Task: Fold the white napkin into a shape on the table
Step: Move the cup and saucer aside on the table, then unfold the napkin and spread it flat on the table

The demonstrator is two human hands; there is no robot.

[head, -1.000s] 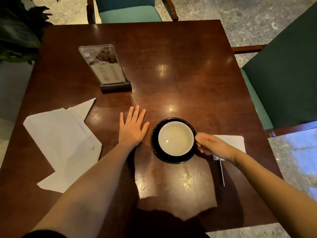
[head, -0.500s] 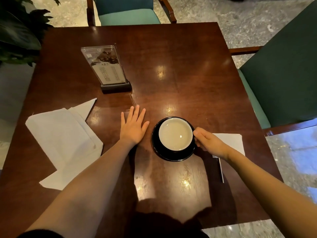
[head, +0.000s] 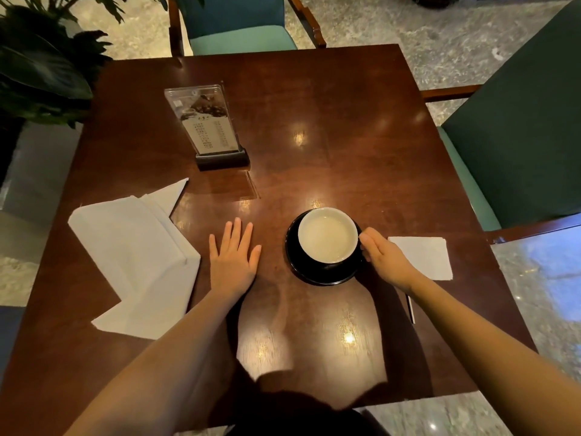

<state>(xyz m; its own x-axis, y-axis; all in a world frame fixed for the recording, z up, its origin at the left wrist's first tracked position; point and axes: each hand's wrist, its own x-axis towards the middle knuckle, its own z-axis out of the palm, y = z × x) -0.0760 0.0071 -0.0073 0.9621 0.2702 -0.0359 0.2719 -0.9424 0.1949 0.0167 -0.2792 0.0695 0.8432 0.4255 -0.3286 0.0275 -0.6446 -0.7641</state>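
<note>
dark saucer (head: 323, 275) and cup (head: 327, 236) sit beside flat left hand (head: 233, 262).

Bare left hand (head: 233, 260) lying flat, palm down, fingers spread, bare right hand (head: 384, 259) curling, thumb extending forward, both forearms reaching forward

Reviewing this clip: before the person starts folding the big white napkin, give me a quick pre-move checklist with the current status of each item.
1. Large white napkin on the table, within reach: ok.
2. Napkin lying flat: not ok, partly folded with overlapping layers.
3. Left hand free: ok, flat on the wood beside the napkin, not touching it.
4. Right hand free: not ok, at the cup, seemingly holding its handle.
5. Cup seated on saucer: ok; it looks full.
6. Menu stand clear of the napkin: ok.
</note>
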